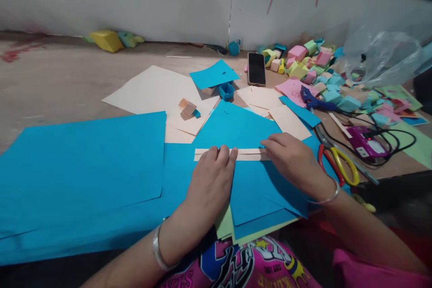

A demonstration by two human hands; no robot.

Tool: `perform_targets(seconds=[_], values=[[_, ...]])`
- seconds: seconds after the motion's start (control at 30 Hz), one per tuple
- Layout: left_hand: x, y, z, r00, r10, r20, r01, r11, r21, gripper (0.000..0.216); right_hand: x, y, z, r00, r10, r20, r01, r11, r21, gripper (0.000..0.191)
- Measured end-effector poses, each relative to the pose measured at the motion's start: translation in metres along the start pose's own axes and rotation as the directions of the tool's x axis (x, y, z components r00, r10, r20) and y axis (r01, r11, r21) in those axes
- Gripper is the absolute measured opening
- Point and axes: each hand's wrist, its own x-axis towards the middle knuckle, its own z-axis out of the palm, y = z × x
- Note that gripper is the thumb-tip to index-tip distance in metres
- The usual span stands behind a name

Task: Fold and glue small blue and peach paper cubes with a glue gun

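A narrow cream paper strip (250, 155) with a lengthwise crease lies across blue paper sheets (232, 123). My left hand (215, 175) rests palm down over the strip's left part, fingers laid on it and pressing it against the blue paper. At the strip's right end, the thumb and fingers of my right hand (292, 159) are pinched together on its edge. Below the strip, more blue sheets and a pale green sheet (224, 225) overhang the front edge of the table.
A large blue sheet (84, 162) spreads to the left. Scissors (344, 166), a glue gun (315, 99) and a purple power socket (367, 144) with cables lie at right. Behind are a phone (256, 69), cream sheets (151, 87) and a heap of folded paper pieces (313, 60).
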Motion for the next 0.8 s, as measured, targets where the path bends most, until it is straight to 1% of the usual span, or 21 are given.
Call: perform_targets(seconds=[0.07,0.1,0.17,0.23,0.3,0.37,0.5,0.6,0.7,0.8], values=[[-0.004,-0.008,-0.007,0.999,0.028,0.022,-0.027,0.998,-0.063,0.05,0.009,0.002,0.003,0.994,-0.026,0.103,0.021,0.998,0.056,0.021],[-0.006,-0.014,-0.011,0.998,0.047,0.038,-0.043,0.994,-0.103,0.05,0.012,0.005,0.005,0.991,-0.039,0.128,0.031,0.997,0.071,0.018],[-0.007,-0.028,-0.022,0.992,0.098,0.079,-0.082,0.978,-0.19,0.049,0.015,0.012,0.009,0.987,-0.054,0.151,0.038,0.993,0.11,0.014],[-0.002,-0.044,-0.031,0.985,0.143,0.094,-0.116,0.963,-0.245,0.039,0.017,0.019,0.011,0.983,-0.058,0.176,0.024,0.982,0.189,0.009],[0.009,-0.058,-0.036,0.987,0.144,0.065,-0.122,0.955,-0.271,0.029,0.017,0.024,0.012,0.978,-0.048,0.203,-0.015,0.955,0.297,0.006],[0.02,-0.066,-0.036,0.99,0.128,0.059,-0.106,0.954,-0.281,0.023,0.019,0.026,0.013,0.977,-0.02,0.214,-0.069,0.915,0.398,0.005],[0.032,-0.068,-0.028,0.988,0.119,0.099,-0.079,0.937,-0.341,0.024,0.02,0.026,0.015,0.973,0.066,0.222,-0.177,0.832,0.526,0.009],[0.032,-0.063,-0.023,0.989,0.079,0.123,-0.026,0.922,-0.387,0.023,0.019,0.026,0.017,0.973,0.083,0.213,-0.194,0.797,0.573,0.009],[0.031,-0.06,-0.018,0.993,0.071,0.09,-0.029,0.915,-0.402,0.02,0.018,0.025,0.018,0.977,0.108,0.183,-0.197,0.784,0.589,0.009],[0.034,-0.061,-0.012,0.996,0.067,0.051,-0.039,0.909,-0.415,0.015,0.017,0.025,0.017,0.977,0.112,0.181,-0.198,0.789,0.581,0.008]])
